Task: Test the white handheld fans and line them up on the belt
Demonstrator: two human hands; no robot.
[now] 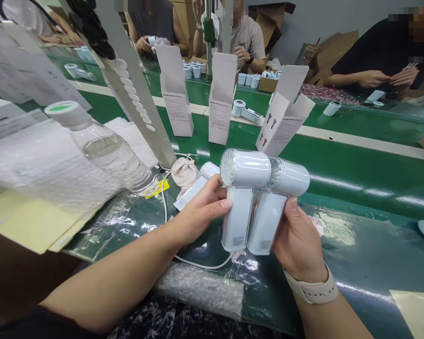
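Note:
Two light-blue handheld fans, shaped like small hair dryers and in clear wrapping, are side by side in front of me. My left hand (207,207) is closed on the left fan (237,216), thumb against the edge of its handle. Around the handle of the right fan (266,221), my right hand (298,238) is closed, its fingers mostly hidden behind. The two round heads touch. Behind my left hand a third fan (192,190) lies on the table, partly hidden, beside a crumpled pale cloth (184,172).
Open white boxes (176,110) stand on the green conveyor (339,157). To the left are a water bottle (115,153), bubble wrap (70,169) and a slanted metal post (141,103). A white cable (205,266) loops near bubble wrap at the front edge. Co-workers sit opposite.

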